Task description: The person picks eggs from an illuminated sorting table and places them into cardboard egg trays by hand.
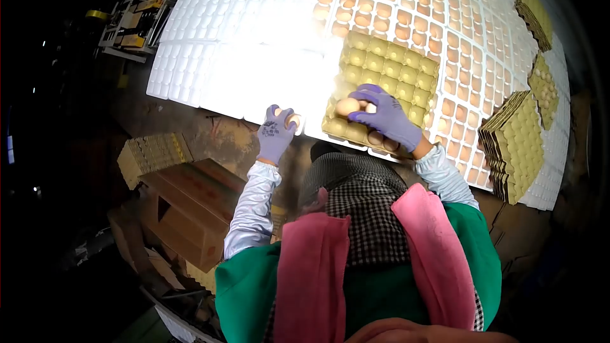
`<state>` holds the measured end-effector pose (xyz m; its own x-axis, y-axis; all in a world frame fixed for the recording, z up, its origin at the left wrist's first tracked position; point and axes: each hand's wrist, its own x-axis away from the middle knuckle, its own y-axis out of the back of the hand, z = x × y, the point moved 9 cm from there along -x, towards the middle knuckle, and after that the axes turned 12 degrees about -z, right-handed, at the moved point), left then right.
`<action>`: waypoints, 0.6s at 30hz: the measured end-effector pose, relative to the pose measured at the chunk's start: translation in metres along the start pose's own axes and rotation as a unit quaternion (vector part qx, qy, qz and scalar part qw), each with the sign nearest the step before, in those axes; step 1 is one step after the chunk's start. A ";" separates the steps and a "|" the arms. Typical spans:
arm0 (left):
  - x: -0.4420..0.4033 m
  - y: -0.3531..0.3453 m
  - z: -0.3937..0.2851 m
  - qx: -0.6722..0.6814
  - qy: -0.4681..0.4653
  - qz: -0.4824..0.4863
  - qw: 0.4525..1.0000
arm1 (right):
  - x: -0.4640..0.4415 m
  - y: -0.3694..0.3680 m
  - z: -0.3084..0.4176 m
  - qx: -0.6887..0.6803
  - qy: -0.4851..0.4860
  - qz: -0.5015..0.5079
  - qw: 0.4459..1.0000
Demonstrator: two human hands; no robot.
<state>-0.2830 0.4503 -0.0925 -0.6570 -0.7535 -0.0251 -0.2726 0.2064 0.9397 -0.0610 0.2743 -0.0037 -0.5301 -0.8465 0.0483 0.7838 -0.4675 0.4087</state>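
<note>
My left hand (276,132), in a purple glove, is closed around brown eggs (293,121) at the front edge of the white trays. Purple-gloved too, my right hand (389,117) grips brown eggs (347,107) over the front part of a yellow-green egg tray (391,67). Several cups of that tray hold no egg, while a few eggs (376,138) lie under and beside my right wrist. The tray rests on white plastic egg trays. How many eggs each hand holds I cannot tell.
White trays (184,67) on the left show no brown eggs; glare washes out the middle. Trays (460,76) on the right hold brown eggs. Egg-tray stacks (518,146) stand at the right edge. Below left are a cardboard box (190,203) and another stack (152,155). A machine (135,28) stands farther left.
</note>
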 end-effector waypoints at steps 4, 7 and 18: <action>-0.002 0.008 0.011 0.001 -0.005 -0.035 0.999 | -0.047 -0.100 0.010 0.190 0.110 -0.021 0.975; -0.004 0.005 0.024 0.024 -0.010 0.034 0.999 | -0.073 -0.145 -0.003 0.291 0.092 0.049 0.951; -0.058 -0.027 0.009 0.097 -0.205 -0.113 0.967 | -0.152 -0.126 0.001 0.195 0.088 -0.168 0.962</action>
<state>-0.2439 0.4944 -0.1196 -0.7783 -0.4894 -0.3932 -0.5424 0.2088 0.8137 -0.0797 0.4618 -0.0618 -0.6425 -0.7106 -0.2868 0.3783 -0.6196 0.6878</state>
